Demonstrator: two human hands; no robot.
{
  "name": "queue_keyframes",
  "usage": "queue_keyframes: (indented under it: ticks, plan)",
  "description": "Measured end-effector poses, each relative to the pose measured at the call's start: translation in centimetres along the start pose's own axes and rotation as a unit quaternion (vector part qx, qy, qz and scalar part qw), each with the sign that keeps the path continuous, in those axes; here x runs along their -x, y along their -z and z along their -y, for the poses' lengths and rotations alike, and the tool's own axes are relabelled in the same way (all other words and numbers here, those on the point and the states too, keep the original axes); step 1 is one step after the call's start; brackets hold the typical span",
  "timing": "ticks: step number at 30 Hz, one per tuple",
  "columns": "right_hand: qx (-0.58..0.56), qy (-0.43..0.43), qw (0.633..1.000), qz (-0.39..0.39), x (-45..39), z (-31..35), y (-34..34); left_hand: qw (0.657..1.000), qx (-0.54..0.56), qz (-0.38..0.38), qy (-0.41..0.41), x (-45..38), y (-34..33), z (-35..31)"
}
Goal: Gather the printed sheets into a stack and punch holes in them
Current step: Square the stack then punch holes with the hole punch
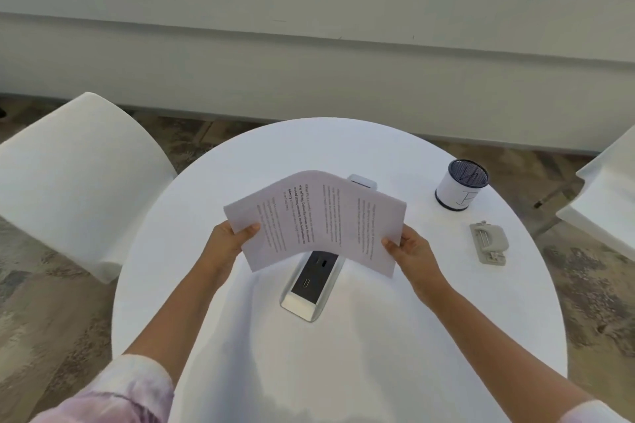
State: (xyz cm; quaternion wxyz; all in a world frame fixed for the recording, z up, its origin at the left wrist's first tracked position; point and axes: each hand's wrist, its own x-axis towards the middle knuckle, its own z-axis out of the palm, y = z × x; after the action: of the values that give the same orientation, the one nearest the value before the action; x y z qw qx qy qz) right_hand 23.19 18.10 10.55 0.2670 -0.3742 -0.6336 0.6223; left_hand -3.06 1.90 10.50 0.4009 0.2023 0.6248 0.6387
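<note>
Holding printed sheets (316,220) bowed above table (378,336), both hands gripping

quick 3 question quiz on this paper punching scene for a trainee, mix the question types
1. True or false: the printed sheets lie flat on the table.
2. Which hand is nearer the hole punch? A) the left hand B) the right hand
3. Fill in: the built-in power outlet sits partly under the ____.

Key
1. False: both hands hold them above the table, bowed upward in the middle.
2. B: the punch lies untouched on the table to the right, near the mesh cup.
3. Sheets.
</note>
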Motion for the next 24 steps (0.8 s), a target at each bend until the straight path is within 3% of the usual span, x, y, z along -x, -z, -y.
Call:
queue_keyframes:
  ticks: [6,13,19,24]
  plan:
    - [0.057,-0.039,0.998,-0.002,0.0,-1.5,-0.1,0.999,-0.048,0.013,-0.016,0.9,-0.2,1.2]
    - [0.050,-0.057,0.997,-0.029,-0.5,-1.4,-0.1,0.997,-0.072,0.000,-0.024,0.7,-1.3,0.0]
    - [0.142,-0.061,0.987,-0.043,-1.1,-1.7,-0.1,0.997,-0.073,-0.021,0.012,0.1,-1.2,0.6]
    - [0.171,-0.079,0.976,-0.109,-1.4,-1.6,0.0,0.998,-0.041,-0.016,0.042,0.1,-1.2,0.2]
